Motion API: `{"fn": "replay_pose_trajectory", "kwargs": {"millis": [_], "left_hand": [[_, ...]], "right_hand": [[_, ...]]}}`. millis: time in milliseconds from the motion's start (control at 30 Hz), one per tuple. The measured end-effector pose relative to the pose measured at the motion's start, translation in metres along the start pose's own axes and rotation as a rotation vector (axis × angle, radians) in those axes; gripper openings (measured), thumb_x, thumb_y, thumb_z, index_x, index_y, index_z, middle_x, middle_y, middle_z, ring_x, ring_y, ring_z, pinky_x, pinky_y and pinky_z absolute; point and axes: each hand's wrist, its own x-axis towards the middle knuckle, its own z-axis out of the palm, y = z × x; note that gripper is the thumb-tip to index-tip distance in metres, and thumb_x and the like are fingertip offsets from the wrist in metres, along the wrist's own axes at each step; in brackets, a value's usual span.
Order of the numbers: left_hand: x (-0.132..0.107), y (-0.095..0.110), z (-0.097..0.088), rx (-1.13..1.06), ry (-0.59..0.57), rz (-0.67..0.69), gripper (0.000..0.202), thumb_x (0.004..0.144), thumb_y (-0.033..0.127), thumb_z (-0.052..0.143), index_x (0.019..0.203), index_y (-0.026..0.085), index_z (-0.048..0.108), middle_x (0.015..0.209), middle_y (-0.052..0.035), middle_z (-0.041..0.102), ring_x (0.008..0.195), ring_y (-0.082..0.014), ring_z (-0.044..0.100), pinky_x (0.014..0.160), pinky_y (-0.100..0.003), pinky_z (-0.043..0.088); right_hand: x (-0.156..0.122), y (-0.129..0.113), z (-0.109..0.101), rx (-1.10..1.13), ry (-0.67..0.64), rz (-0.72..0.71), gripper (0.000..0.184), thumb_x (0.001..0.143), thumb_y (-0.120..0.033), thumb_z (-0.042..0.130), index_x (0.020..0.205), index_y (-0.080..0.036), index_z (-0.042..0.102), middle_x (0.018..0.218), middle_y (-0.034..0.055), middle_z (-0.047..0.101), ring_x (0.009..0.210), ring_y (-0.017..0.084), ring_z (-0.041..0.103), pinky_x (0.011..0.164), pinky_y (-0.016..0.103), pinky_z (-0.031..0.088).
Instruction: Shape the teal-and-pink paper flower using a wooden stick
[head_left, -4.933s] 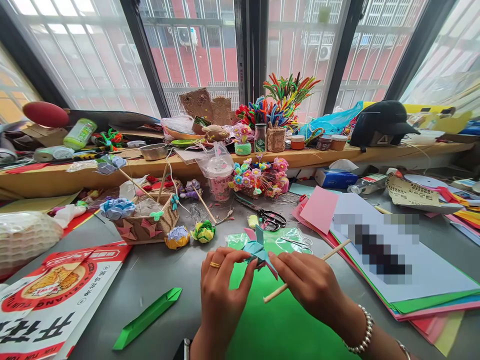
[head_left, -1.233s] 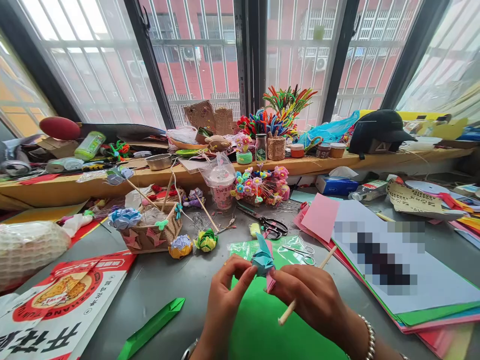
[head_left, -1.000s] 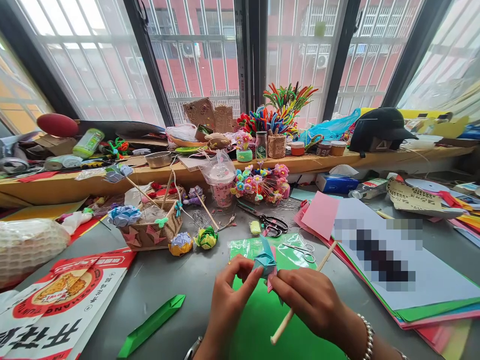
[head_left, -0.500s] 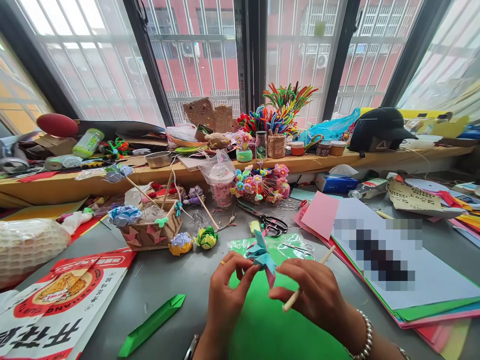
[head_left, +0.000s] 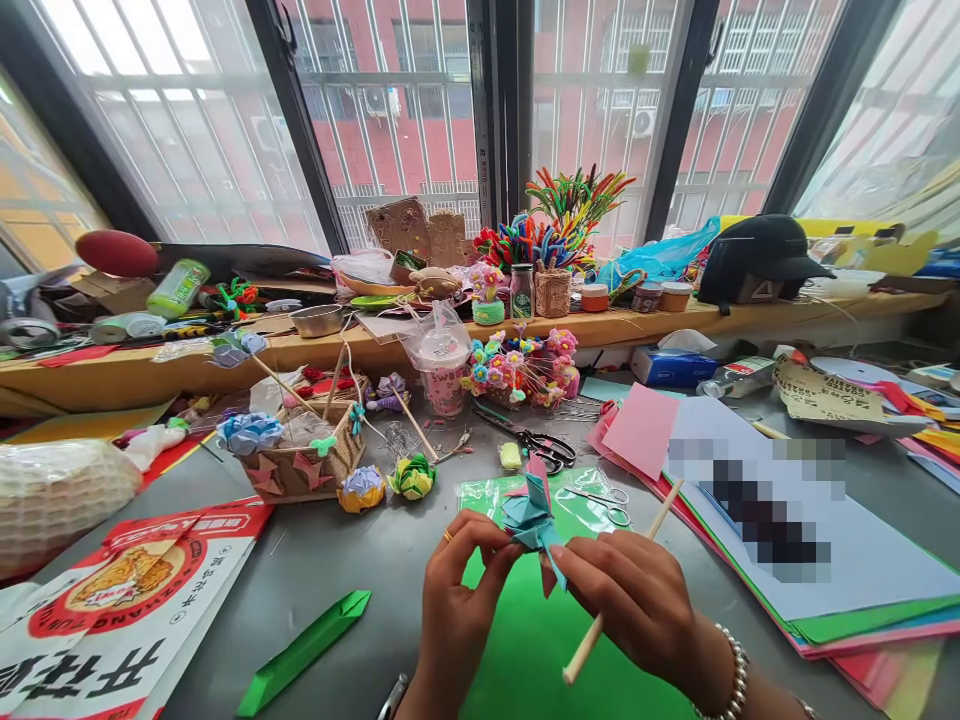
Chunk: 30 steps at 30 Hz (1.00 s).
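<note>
My left hand (head_left: pixel 455 595) pinches a folded blue and pink paper flower (head_left: pixel 531 515) from the left, a ring on one finger. My right hand (head_left: pixel 634 598) pinches the same flower from the right and also holds a thin wooden stick (head_left: pixel 622 581) that runs between its fingers, one end pointing up right, the other down toward me. Both hands hover over a bright green paper sheet (head_left: pixel 540 640) lying on the grey table (head_left: pixel 337 570).
A folded green paper strip (head_left: pixel 304 652) lies at lower left beside a red and white printed bag (head_left: pixel 105 610). Black scissors (head_left: pixel 544 447), a small woven basket (head_left: pixel 300 465), paper flowers (head_left: pixel 411 477) and a stack of coloured sheets (head_left: pixel 810 560) surround the hands. A cluttered wooden ledge (head_left: pixel 450 335) runs under the windows.
The paper flower has been turned between my fingers, its points now facing other ways. The stick has swung more upright in my right hand. Both hands stay over the green sheet.
</note>
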Motion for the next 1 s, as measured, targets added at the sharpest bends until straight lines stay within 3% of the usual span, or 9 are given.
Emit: {"fn": "replay_pose_trajectory", "kwargs": {"millis": [267, 433, 500, 567, 667, 733, 767, 867, 1000], "left_hand": [[0.0, 0.002, 0.002, -0.032, 0.023, -0.039, 0.015, 0.076, 0.021, 0.059, 0.062, 0.02, 0.054, 0.063, 0.003, 0.048, 0.061, -0.013, 0.046, 0.06, -0.024, 0.037], [0.003, -0.009, 0.005, -0.092, 0.129, -0.118, 0.023, 0.072, 0.039, 0.062, 0.08, 0.02, 0.052, 0.087, -0.0033, 0.053, 0.082, -0.0183, 0.05, 0.067, -0.027, 0.038], [0.003, -0.013, 0.007, -0.202, 0.093, -0.245, 0.035, 0.076, 0.049, 0.052, 0.093, 0.019, 0.05, 0.095, -0.007, 0.054, 0.084, -0.02, 0.053, 0.067, -0.029, 0.04], [0.001, -0.014, 0.008, -0.233, 0.052, -0.275, 0.039, 0.079, 0.052, 0.046, 0.101, 0.02, 0.047, 0.099, -0.0088, 0.054, 0.086, -0.0213, 0.055, 0.066, -0.03, 0.043], [-0.004, -0.009, 0.006, 0.099, 0.049, 0.033, 0.033, 0.075, 0.044, 0.058, 0.099, 0.022, 0.051, 0.096, -0.0058, 0.051, 0.083, -0.0193, 0.052, 0.067, -0.029, 0.043], [-0.007, -0.005, 0.004, 0.315, -0.053, 0.292, 0.033, 0.07, 0.035, 0.066, 0.099, 0.024, 0.053, 0.09, -0.0036, 0.053, 0.082, -0.0193, 0.053, 0.071, -0.029, 0.044], [-0.008, -0.003, 0.004, 0.382, -0.072, 0.349, 0.032, 0.071, 0.028, 0.066, 0.1, 0.024, 0.053, 0.088, -0.0032, 0.054, 0.08, -0.0183, 0.054, 0.071, -0.029, 0.044], [-0.008, -0.001, 0.004, 0.462, -0.064, 0.368, 0.031, 0.075, 0.022, 0.061, 0.105, 0.022, 0.051, 0.086, -0.0042, 0.058, 0.078, -0.019, 0.056, 0.069, -0.03, 0.046], [-0.005, -0.002, 0.006, 0.378, -0.105, 0.226, 0.018, 0.077, 0.026, 0.059, 0.094, 0.023, 0.057, 0.079, -0.0033, 0.059, 0.072, -0.0186, 0.056, 0.065, -0.03, 0.046]], "right_hand": [[-0.003, 0.0, 0.0, 0.016, -0.004, 0.026, 0.018, 0.09, -0.013, 0.041, 0.095, -0.01, 0.058, 0.071, 0.0063, 0.069, 0.053, 0.014, 0.059, 0.046, 0.025, 0.042], [0.003, 0.0, -0.001, 0.073, 0.147, 0.279, 0.005, 0.083, -0.016, 0.054, 0.084, -0.017, 0.059, 0.065, 0.0029, 0.068, 0.056, 0.013, 0.063, 0.052, 0.021, 0.048], [0.006, 0.001, -0.002, 0.09, 0.18, 0.375, 0.005, 0.081, -0.018, 0.057, 0.077, -0.019, 0.058, 0.062, 0.0013, 0.068, 0.05, 0.011, 0.061, 0.047, 0.02, 0.046], [0.007, 0.001, -0.001, 0.091, 0.166, 0.426, 0.008, 0.081, -0.019, 0.057, 0.073, -0.019, 0.057, 0.058, -0.0001, 0.065, 0.044, 0.01, 0.057, 0.042, 0.019, 0.043], [0.004, 0.0, 0.003, 0.052, 0.114, 0.432, 0.009, 0.082, -0.021, 0.054, 0.074, -0.018, 0.056, 0.056, -0.001, 0.063, 0.042, 0.01, 0.056, 0.04, 0.02, 0.04], [0.002, 0.0, 0.006, 0.041, 0.072, 0.427, 0.007, 0.084, -0.021, 0.051, 0.08, -0.018, 0.056, 0.061, 0.0003, 0.065, 0.045, 0.011, 0.058, 0.043, 0.02, 0.042], [0.001, -0.001, 0.008, 0.05, 0.051, 0.421, 0.008, 0.085, -0.021, 0.05, 0.082, -0.017, 0.056, 0.064, 0.001, 0.066, 0.047, 0.011, 0.059, 0.045, 0.021, 0.043], [0.002, -0.002, 0.01, 0.123, 0.018, 0.392, 0.011, 0.087, -0.024, 0.049, 0.085, -0.017, 0.057, 0.069, 0.0022, 0.068, 0.054, 0.012, 0.063, 0.05, 0.02, 0.047], [0.007, -0.005, 0.01, 0.238, 0.004, 0.372, 0.02, 0.087, -0.035, 0.05, 0.085, -0.018, 0.059, 0.065, 0.0012, 0.068, 0.055, 0.012, 0.063, 0.051, 0.02, 0.048]]}}
